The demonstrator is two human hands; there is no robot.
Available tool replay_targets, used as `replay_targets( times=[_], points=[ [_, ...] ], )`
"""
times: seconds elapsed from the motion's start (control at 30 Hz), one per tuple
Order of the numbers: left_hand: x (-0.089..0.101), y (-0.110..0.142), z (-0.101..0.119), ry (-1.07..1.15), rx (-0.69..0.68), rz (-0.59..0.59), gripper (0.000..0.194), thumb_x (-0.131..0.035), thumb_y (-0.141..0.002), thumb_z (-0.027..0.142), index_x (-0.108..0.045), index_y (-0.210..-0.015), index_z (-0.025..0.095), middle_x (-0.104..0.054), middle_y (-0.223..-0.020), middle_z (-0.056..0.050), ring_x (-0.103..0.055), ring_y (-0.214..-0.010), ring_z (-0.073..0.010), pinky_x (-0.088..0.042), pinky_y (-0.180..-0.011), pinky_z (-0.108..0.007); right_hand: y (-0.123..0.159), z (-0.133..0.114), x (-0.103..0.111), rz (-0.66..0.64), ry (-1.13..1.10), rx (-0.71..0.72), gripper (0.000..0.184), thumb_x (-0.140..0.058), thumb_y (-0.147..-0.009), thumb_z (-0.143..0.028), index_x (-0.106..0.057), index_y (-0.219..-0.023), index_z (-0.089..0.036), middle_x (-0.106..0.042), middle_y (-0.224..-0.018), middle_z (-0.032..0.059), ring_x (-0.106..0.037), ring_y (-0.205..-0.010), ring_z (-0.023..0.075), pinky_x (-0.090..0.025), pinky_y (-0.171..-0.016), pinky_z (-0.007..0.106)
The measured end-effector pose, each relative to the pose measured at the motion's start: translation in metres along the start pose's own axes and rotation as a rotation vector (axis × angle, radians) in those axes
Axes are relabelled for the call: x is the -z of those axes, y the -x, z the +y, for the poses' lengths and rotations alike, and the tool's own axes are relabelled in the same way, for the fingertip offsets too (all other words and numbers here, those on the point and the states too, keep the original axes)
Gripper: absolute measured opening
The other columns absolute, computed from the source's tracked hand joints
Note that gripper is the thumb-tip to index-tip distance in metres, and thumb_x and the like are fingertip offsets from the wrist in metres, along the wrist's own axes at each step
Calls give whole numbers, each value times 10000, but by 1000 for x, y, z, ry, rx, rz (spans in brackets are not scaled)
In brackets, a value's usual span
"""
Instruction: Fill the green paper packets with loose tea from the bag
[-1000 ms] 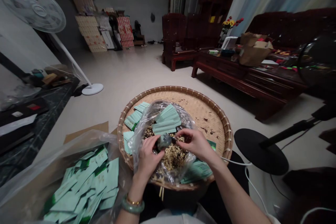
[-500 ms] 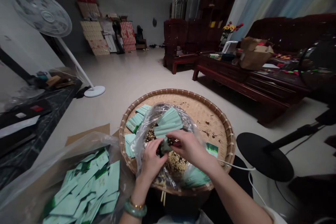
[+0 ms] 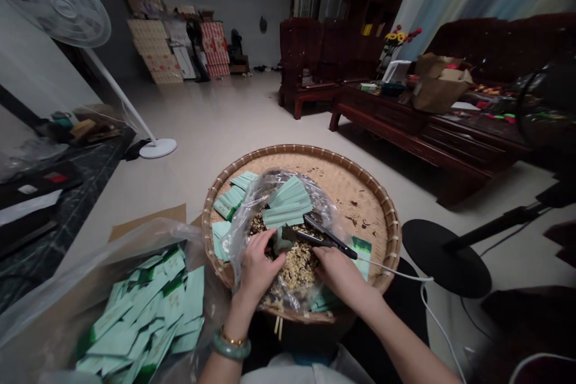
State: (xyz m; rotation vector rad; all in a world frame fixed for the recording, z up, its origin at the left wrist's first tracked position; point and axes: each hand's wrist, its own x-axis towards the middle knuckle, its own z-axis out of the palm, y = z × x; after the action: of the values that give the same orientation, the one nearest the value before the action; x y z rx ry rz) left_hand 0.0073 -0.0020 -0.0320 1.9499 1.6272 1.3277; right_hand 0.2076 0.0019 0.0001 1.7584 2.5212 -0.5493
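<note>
A round, shallow tray of woven bamboo (image 3: 355,177) is seen low in the view, its pale weave scattered with dark dried fragments (image 3: 355,220). On it lies a clear plastic bag (image 3: 265,192) heaped with a crumbly tan-and-brown dried mixture (image 3: 297,264). Flat pale green packets (image 3: 229,203) are laid beside the bag, and another green packet (image 3: 362,250) rests near the rim. Farther off, a dark carved wooden table (image 3: 378,114) stands on the beige tiled floor (image 3: 225,120), with a brown paper bag (image 3: 438,87) set on top.
</note>
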Motion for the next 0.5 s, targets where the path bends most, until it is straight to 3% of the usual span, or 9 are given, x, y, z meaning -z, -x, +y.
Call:
replay_targets(
  times=[0.13, 0.27, 0.37, 0.5],
  points=[
    [0, 0, 1, -10, -16, -7, 422, -621, -691, 126, -600, -1108, 185, -651, -1039, -84, -611, -951, -219, -570, -750, -360, -3, -5, -21, 130, 92, 0, 542, -449, -764, 14, -518, -1269, -169, -564, -1250, 148, -546, -1068, 279, -464, -835, 343],
    [0, 1, 1, -23, -14, -12, 427, -626, -691, 129, -598, -1112, 196, -653, -1040, -74, -613, -958, -216, -566, -753, -351, -9, -1, -31, 143, 50, 25, 457, -440, -732, 38, -600, -1101, -178, -593, -1090, 131, -553, -983, 246, -461, -804, 316],
    [0, 1, 1, -34, -19, -13, 427, -634, -692, 134, -597, -1114, 190, -657, -1039, -74, -611, -961, -216, -559, -765, -350, -14, 7, -38, 133, -74, 50, 339, -441, -718, 26, -623, -933, -163, -586, -982, 102, -563, -913, 210, -448, -783, 288],
    [0, 1, 1, -27, -8, -18, 428, -639, -691, 129, -598, -1115, 174, -659, -1036, -81, -612, -951, -211, -559, -763, -340, -16, 14, -39, 156, -274, 126, 274, -472, -703, 7, -611, -865, -166, -580, -894, 55, -570, -829, 172, -440, -729, 257]
  ],
)
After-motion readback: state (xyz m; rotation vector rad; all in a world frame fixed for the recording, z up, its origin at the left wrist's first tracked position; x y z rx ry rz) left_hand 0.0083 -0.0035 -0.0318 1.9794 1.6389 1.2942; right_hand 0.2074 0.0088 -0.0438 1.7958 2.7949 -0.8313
